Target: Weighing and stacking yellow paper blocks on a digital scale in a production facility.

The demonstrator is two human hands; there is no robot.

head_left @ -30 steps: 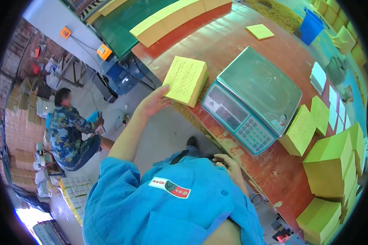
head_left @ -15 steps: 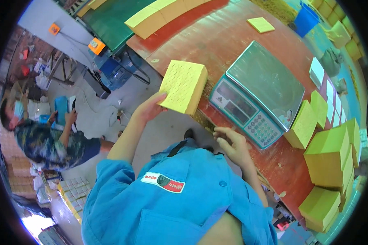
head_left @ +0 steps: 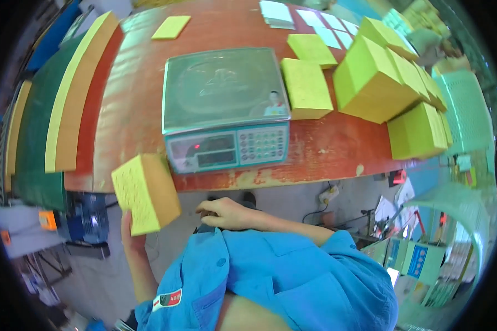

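At the left: a green surface [head_left: 30, 138] lies beside a long row of yellow blocks [head_left: 83, 94] along the red tabletop [head_left: 138, 71].
Far left: a flat yellow piece [head_left: 171, 27] lies well apart from the row.
Near left: the left hand [head_left: 132, 237] grasps a dimpled yellow block [head_left: 143, 193] by its near end, tilted at the tabletop's near edge; whether the two touch, I cannot tell.
Centre: a weighing scale [head_left: 223, 91] stands with its bare plate beyond its keypad; near it, off the edge, the right hand [head_left: 223, 214] is free, fingers loosely bent, nothing showing in it.
Right: two yellow pieces [head_left: 307, 88] lie just beside the scale; a yellow pile [head_left: 364, 77] is farther right, with white sheets [head_left: 276, 14] on the far side.
Risk: the held block could slip to the floor, since one hand grips only its near end; swung carelessly right, its corner could knock the scale.
Count: one held block, one flat piece, one scale, two pieces beside it, two hands; row, pile and sheets overlap or blur too much to count.
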